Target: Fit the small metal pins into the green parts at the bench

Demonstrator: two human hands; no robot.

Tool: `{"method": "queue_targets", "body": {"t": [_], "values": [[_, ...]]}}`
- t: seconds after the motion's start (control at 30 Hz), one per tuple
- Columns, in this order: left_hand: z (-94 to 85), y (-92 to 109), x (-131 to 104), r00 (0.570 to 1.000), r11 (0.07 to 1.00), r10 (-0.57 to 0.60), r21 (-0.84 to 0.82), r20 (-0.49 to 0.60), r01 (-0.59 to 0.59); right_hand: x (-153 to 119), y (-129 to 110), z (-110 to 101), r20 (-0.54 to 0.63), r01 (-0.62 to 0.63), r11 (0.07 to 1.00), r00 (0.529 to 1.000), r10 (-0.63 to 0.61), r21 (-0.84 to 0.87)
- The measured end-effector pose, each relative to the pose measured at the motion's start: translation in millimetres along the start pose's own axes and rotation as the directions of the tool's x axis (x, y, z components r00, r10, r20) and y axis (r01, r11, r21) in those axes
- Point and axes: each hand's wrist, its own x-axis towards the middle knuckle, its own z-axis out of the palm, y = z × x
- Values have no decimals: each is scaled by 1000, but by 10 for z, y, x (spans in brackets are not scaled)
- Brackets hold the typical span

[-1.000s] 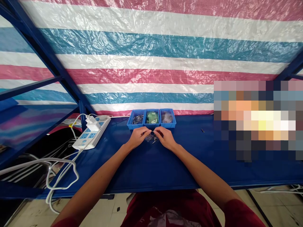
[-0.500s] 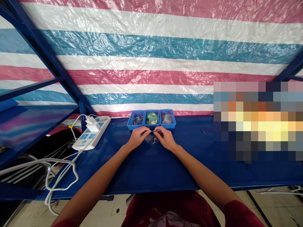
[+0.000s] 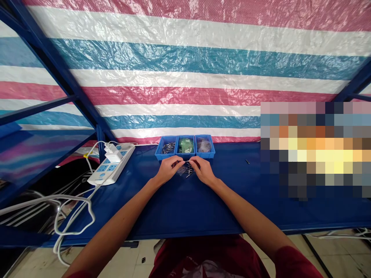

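My left hand (image 3: 169, 169) and my right hand (image 3: 203, 168) meet close together above the blue table, fingertips pinched. Between them is a small thin rod-like piece (image 3: 187, 161), gripped at either end; its exact kind is too small to make out. Just below the fingers lie several small dark and silvery rod-like pieces (image 3: 189, 172) with a bit of clear plastic (image 3: 182, 170). Behind the hands stand three joined blue bins: the left bin (image 3: 161, 156) has dark rods, the middle bin (image 3: 185, 155) green packing with pale pieces, the right bin (image 3: 206, 155) clear bags.
On the left a white power strip (image 3: 111, 166) holds a plug-in adapter, with white cables (image 3: 91, 208) looping over the table edge. One loose small rod (image 3: 247, 161) lies to the right. A striped plastic sheet (image 3: 179, 77) hangs behind, and the far right is pixelated.
Both hands stay nearly in place, still pinching the small piece. The fingertips have shifted slightly and the view has tilted a little.
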Motion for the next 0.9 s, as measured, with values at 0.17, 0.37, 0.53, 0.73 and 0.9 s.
{"method": "queue_targets", "body": {"t": [0.17, 0.37, 0.53, 0.73, 0.9], "values": [[-22, 10, 13, 1000, 1000, -2, 2, 28, 2, 1, 10, 6, -4, 3, 1000, 1000, -3, 25], [-20, 15, 16, 998, 993, -67, -95, 1, 66, 8, -28, -19, -12, 41, 999, 999, -41, -11], [-8, -11, 29, 978, 929, -209, -315, -13, 195, 5, -42, -19, -36, 14, 1000, 999, -14, 4], [2, -8, 57, 938, 810, -346, -495, 28, 314, 2, 1, 7, -60, 25, 999, 998, -23, 36], [17, 18, 60, 919, 761, -387, -540, 69, 360, 3, 4, 7, -64, 42, 998, 997, -40, 37]]}}
